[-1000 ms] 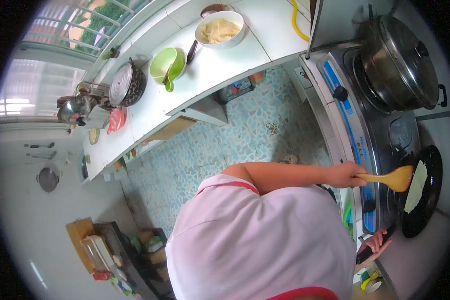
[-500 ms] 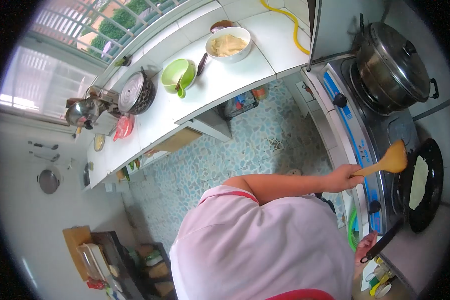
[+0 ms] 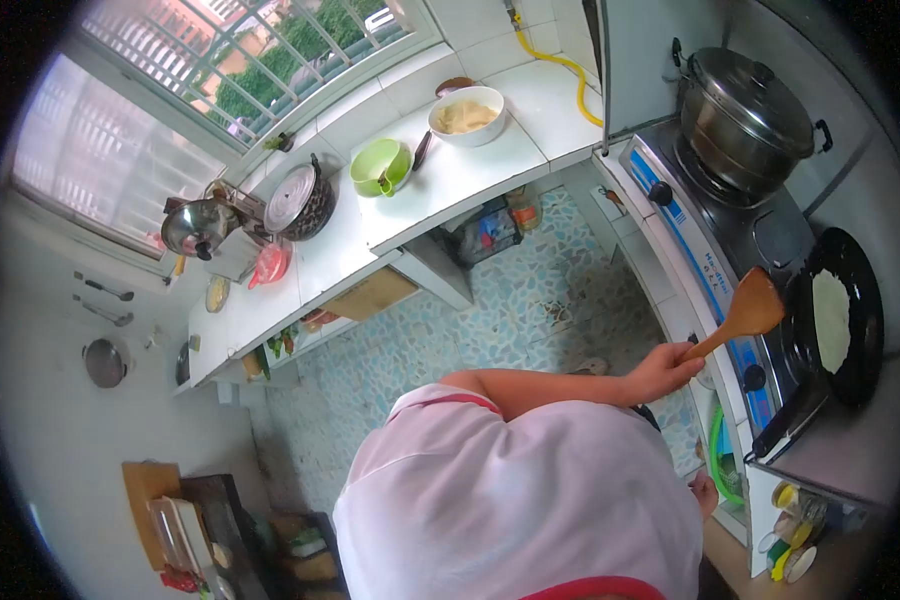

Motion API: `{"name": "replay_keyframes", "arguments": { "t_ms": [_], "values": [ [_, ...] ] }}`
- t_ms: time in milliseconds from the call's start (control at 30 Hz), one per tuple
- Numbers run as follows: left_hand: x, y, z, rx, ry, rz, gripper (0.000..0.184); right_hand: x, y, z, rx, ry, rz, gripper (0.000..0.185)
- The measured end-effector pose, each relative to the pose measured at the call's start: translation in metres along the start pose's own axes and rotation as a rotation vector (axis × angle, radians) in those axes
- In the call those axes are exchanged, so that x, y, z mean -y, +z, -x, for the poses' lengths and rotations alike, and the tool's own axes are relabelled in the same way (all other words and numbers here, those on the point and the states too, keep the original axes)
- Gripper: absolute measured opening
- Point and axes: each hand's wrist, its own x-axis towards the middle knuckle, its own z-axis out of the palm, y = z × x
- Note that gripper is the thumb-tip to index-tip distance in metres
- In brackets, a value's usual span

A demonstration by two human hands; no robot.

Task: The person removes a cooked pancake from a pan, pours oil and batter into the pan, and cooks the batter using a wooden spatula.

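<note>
My left hand [image 3: 667, 373] is closed round the handle of a wooden spatula [image 3: 755, 306], whose blade is raised over the front of the stove, left of the black pan. My right hand [image 3: 705, 494] is low beside my body, below the pan's handle and apart from it, with its fingers loosely bent and nothing visible in them. The black frying pan [image 3: 864, 335] rests on the near burner, its handle pointing down-left. A pale, flat pancake [image 3: 831, 320] lies in it, folded or narrow in outline.
A lidded steel pot [image 3: 745, 130] stands on the far burner of the stove [image 3: 705, 240]. Along the white counter [image 3: 410, 215] are a white bowl of batter or dough [image 3: 468, 118], a green bowl [image 3: 378, 167] and a dark patterned pot [image 3: 305, 208]. Jars and a green basket [image 3: 722, 455] sit below the stove.
My right hand has let go of the pan's handle and moved down towards my body. The spatula, held in my left hand, has moved left and up, away from the pan. The view has shifted.
</note>
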Motion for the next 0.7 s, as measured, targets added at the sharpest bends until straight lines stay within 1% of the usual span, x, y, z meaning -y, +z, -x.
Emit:
{"name": "replay_keyframes", "arguments": {
  "t_ms": [100,133,167,200,233,267,300,333,367,400,433,533,567,633,700],
  "values": [
    [0.003,0.004,0.004,-0.044,-0.006,-0.006,0.023,-0.001,-0.003,0.015,0.104,-0.026,0.132,0.027],
    [0.007,0.008,0.004,-0.043,-0.021,-0.007,0.022,-0.015,-0.004,0.013,0.097,-0.137,0.351,0.024],
    [0.016,0.012,0.004,-0.098,-0.014,-0.055,0.022,-0.033,-0.008,0.020,0.081,-0.209,0.571,0.024],
    [0.019,0.016,0.005,-0.119,-0.017,-0.106,0.022,-0.030,-0.011,0.028,0.163,-0.135,0.624,0.022],
    [0.012,0.021,0.009,-0.155,-0.013,-0.193,0.019,-0.024,-0.014,0.035,0.248,-0.065,0.680,0.033],
    [0.015,0.018,0.010,-0.130,-0.052,-0.162,0.018,-0.041,-0.012,0.039,0.159,0.011,0.591,0.039],
    [0.013,0.021,0.011,-0.085,-0.041,-0.146,0.018,-0.044,-0.013,0.046,0.088,-0.069,0.589,0.039],
    [0.008,0.021,0.008,-0.119,-0.056,-0.144,0.017,-0.009,-0.016,0.044,0.108,0.044,0.548,0.038],
    [0.009,0.020,0.007,-0.100,-0.008,-0.170,0.016,-0.008,-0.020,0.045,0.010,-0.001,0.496,0.035],
    [-0.001,0.028,0.013,-0.102,0.059,-0.181,0.020,0.001,-0.023,0.047,-0.076,0.068,0.425,0.033],
    [0.000,0.030,0.011,-0.104,0.064,-0.157,0.021,0.010,-0.026,0.045,-0.157,0.125,0.356,0.031],
    [0.006,0.031,0.011,-0.110,0.073,-0.124,0.023,0.009,-0.040,0.062,-0.408,0.152,0.385,0.026],
    [0.012,0.026,-0.011,-0.099,0.054,-0.149,0.024,0.012,-0.043,0.048,-0.547,0.158,0.296,0.025],
    [0.012,0.034,-0.018,-0.080,0.055,-0.168,0.025,0.027,-0.061,0.046,-0.837,0.098,0.137,0.024],
    [0.003,0.036,-0.022,-0.081,0.038,-0.178,0.026,0.048,-0.084,0.037,-1.004,0.024,-0.027,0.025]
  ]
}}
